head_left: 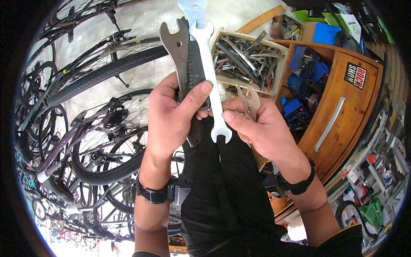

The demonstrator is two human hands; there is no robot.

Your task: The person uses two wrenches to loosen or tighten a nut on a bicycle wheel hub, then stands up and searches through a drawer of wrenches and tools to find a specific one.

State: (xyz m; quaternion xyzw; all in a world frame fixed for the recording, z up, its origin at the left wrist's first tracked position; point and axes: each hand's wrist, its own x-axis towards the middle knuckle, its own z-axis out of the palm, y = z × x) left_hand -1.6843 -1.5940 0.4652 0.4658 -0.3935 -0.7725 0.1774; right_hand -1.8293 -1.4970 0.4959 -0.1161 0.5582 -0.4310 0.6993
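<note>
My left hand (168, 116) is closed around a bundle of wrenches, its thumb pressing on a bright silver double open-ended wrench (209, 68). Beside that one, a dark grey flat wrench (179, 58) with an open jaw sticks up from the same fist. A pale flat wrench (193, 13) shows behind the silver one, reaching the top edge. My right hand (270, 128) pinches thin flat silver wrenches (249, 103), and its thumb tip lies against the silver wrench just above the lower jaw. How many pieces each hand holds is partly hidden by the fingers.
Beyond my right hand stands an open wooden tray (280, 64) full of wrenches and other hand tools. Next to it is a wooden cabinet (342, 107) with a metal handle and a compartment of blue items. Several bicycles (107, 171) crowd the left side.
</note>
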